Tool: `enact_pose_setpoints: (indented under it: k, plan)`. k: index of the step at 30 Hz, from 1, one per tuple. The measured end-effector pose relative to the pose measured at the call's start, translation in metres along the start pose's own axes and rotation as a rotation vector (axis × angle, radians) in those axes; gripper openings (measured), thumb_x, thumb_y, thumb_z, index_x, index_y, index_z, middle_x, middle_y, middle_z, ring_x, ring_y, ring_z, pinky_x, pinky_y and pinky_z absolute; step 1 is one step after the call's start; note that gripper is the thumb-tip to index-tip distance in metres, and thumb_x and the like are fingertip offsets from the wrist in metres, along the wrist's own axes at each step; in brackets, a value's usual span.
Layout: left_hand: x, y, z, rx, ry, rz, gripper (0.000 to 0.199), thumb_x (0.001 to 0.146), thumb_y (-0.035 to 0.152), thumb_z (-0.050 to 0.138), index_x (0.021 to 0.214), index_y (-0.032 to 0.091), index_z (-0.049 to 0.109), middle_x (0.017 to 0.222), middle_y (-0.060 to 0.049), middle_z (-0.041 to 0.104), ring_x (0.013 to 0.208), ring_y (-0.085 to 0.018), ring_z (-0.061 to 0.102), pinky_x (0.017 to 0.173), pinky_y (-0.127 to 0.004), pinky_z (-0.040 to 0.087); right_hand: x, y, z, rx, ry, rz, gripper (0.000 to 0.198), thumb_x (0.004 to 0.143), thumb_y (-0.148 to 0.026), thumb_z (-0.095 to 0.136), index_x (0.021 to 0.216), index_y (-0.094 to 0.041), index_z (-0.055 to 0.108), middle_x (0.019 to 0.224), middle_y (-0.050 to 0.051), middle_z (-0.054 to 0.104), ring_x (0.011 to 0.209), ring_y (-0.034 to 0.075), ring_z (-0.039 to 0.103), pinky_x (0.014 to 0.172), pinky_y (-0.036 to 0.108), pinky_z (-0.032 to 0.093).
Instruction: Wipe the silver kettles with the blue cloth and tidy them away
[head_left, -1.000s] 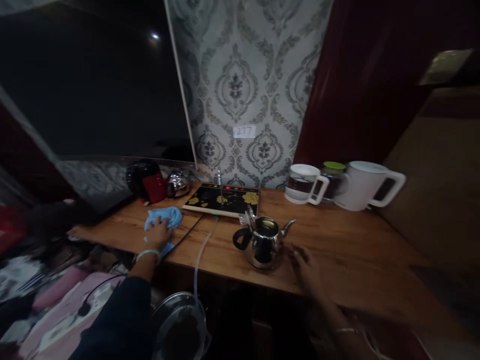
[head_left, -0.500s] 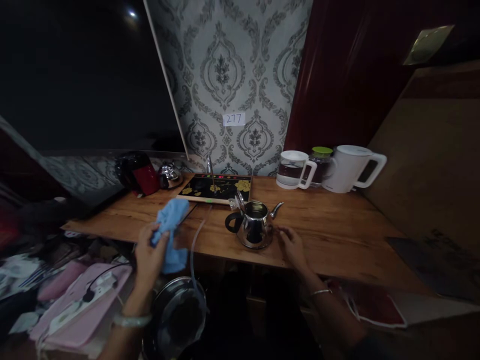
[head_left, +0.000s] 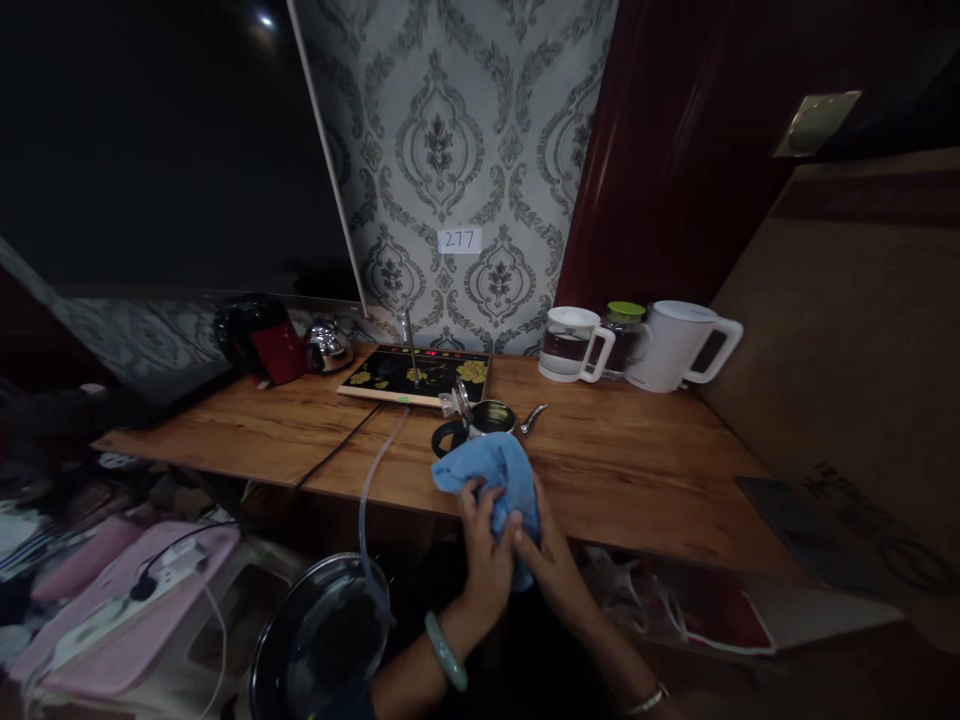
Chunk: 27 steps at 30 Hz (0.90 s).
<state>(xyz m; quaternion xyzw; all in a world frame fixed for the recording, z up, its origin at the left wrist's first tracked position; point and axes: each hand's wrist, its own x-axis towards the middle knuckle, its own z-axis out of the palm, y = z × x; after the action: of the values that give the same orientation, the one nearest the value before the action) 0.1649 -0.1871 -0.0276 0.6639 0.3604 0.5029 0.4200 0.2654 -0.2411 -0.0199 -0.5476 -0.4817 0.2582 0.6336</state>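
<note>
Blue cloth (head_left: 499,465) is being held between both hands at the front edge of the wooden bench (head_left: 622,460). It is hiding the near side of a steel teapot (head_left: 493,417); whether it is touching that vessel, the view is not establishing. The teapot is standing on the bench with its mouth uncovered, its black handle (head_left: 448,437) showing on the left and its spout (head_left: 534,418) pointing right.

Gathering the cloth in the two hands appears to be the step in hand. For sound practice, the hands should be keeping the fabric bunched and its hanging end controlled, so that no loose corner is snagging on handle or spout. Pressure should be staying light, since a tug could be shifting the teapot. A clear hose (head_left: 363,515), dropping over the bench edge toward a large metal vessel (head_left: 259,650), is warranting clearance on the left.

As to pose, the left hand (head_left: 487,565) is closing on the cloth, its fingers bending over the near face. The right hand (head_left: 553,560) is gripping the right side, its thumb lying toward the left hand; some of its fingertips are not showing. Both forearms are slanting upward and converging at the cloth.
</note>
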Motion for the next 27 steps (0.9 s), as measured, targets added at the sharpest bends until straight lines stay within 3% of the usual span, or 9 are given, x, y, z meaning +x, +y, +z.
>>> enact_pose_setpoints:
  k: [3, 6, 8, 12, 14, 17, 20, 24, 27]
  plan:
    - [-0.009, 0.009, -0.003, -0.071, -0.240, 0.011, 0.036, 0.098, 0.045, 0.050, 0.123, 0.026, 0.069, 0.150, -0.010, 0.046, 0.142, -0.028, 0.043, 0.120, -0.048, 0.036, -0.005, 0.006, -0.007, -0.006, 0.230, 0.129, 0.071, 0.075, -0.056, 0.073, 0.135, -0.022, 0.059, 0.131, 0.013, 0.069, 0.119, 0.031, 0.067, 0.098, 0.044, 0.056]
    - [0.000, 0.019, -0.026, -0.052, -0.420, 0.057, 0.031, 0.097, 0.042, 0.053, 0.110, 0.025, 0.076, 0.135, -0.010, 0.061, 0.128, -0.027, 0.057, 0.112, -0.043, 0.045, -0.002, 0.008, -0.026, 0.040, 0.413, 0.251, 0.052, 0.068, -0.050, 0.076, 0.111, -0.021, 0.070, 0.105, 0.010, 0.077, 0.096, 0.030, 0.072, 0.087, 0.044, 0.059]
    - [0.019, 0.023, -0.045, 0.007, -0.326, 0.116, 0.027, 0.096, 0.039, 0.055, 0.101, 0.024, 0.077, 0.120, -0.010, 0.068, 0.114, -0.024, 0.064, 0.100, -0.039, 0.052, 0.002, 0.001, -0.039, 0.059, 0.472, 0.261, 0.045, 0.066, -0.047, 0.077, 0.103, -0.022, 0.072, 0.095, 0.008, 0.078, 0.088, 0.028, 0.072, 0.083, 0.042, 0.059]
    - [0.071, 0.018, -0.071, 0.149, 0.149, 0.199, 0.024, 0.092, 0.038, 0.058, 0.105, 0.022, 0.071, 0.106, -0.008, 0.065, 0.102, -0.023, 0.062, 0.091, -0.038, 0.053, 0.022, -0.022, -0.047, 0.034, 0.555, 0.153, 0.039, 0.073, -0.045, 0.072, 0.106, -0.023, 0.071, 0.091, 0.005, 0.075, 0.083, 0.025, 0.069, 0.078, 0.039, 0.057]
    - [0.098, 0.010, -0.074, 0.160, 0.200, 0.190, 0.032, 0.089, 0.040, 0.061, 0.114, 0.021, 0.067, 0.111, -0.009, 0.065, 0.105, -0.024, 0.062, 0.095, -0.040, 0.051, 0.036, -0.026, -0.039, -0.082, 0.530, 0.035, 0.035, 0.079, -0.043, 0.068, 0.109, -0.024, 0.070, 0.097, 0.006, 0.073, 0.090, 0.026, 0.067, 0.085, 0.043, 0.055]
    - [0.125, -0.003, -0.069, 0.093, 0.039, 0.132, 0.031, 0.091, 0.043, 0.057, 0.109, 0.019, 0.066, 0.108, -0.009, 0.069, 0.103, -0.024, 0.065, 0.095, -0.040, 0.051, 0.055, -0.014, -0.015, -0.377, 0.397, -0.231, 0.040, 0.083, -0.037, 0.061, 0.121, -0.026, 0.067, 0.120, 0.010, 0.064, 0.114, 0.032, 0.059, 0.102, 0.055, 0.047]
    - [0.136, -0.012, -0.062, 0.071, -0.055, 0.084, 0.028, 0.093, 0.045, 0.053, 0.100, 0.020, 0.064, 0.098, -0.007, 0.072, 0.096, -0.022, 0.067, 0.091, -0.038, 0.052, 0.060, 0.013, 0.012, -0.625, 0.341, -0.395, 0.053, 0.084, -0.029, 0.058, 0.137, -0.025, 0.057, 0.143, 0.014, 0.045, 0.131, 0.037, 0.046, 0.105, 0.060, 0.044]
    - [0.136, -0.017, -0.061, 0.085, -0.061, 0.085, 0.029, 0.094, 0.046, 0.051, 0.100, 0.020, 0.062, 0.099, -0.006, 0.071, 0.097, -0.022, 0.066, 0.091, -0.037, 0.051, 0.044, 0.034, 0.033, -0.837, 0.325, -0.458, 0.059, 0.074, -0.012, 0.060, 0.130, -0.030, 0.063, 0.138, 0.012, 0.043, 0.123, 0.038, 0.045, 0.098, 0.058, 0.049]
    - [0.135, -0.016, -0.062, 0.075, -0.098, 0.090, 0.030, 0.094, 0.048, 0.050, 0.101, 0.020, 0.062, 0.099, -0.006, 0.072, 0.095, -0.022, 0.066, 0.089, -0.036, 0.052, 0.032, 0.023, 0.037, -0.932, 0.151, -0.470, 0.061, 0.071, -0.006, 0.061, 0.124, -0.035, 0.069, 0.131, 0.009, 0.051, 0.110, 0.034, 0.050, 0.091, 0.053, 0.051]
